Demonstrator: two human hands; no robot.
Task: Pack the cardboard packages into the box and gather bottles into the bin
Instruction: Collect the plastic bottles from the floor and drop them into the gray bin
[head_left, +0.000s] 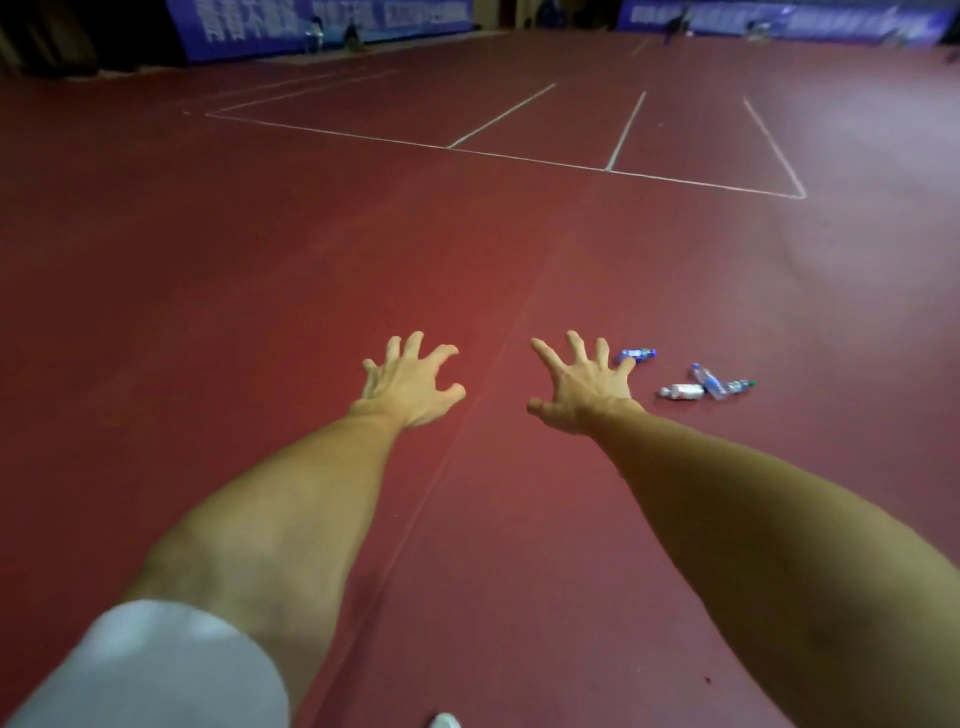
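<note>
Both arms reach out over the red floor (311, 234). The left hand (410, 387) and right hand (584, 387) are spread wide, fingers a bit clawed, holding nothing. One blue bottle (635, 355) lies at 2 o'clock from the right hand, just beside its little finger. Three more bottles (709, 383) sit bunched together at 3 o'clock, further out.

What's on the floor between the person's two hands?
Nothing but bare red floor, crossed by a faint seam, separates the left hand and right hand in the head view.
</note>
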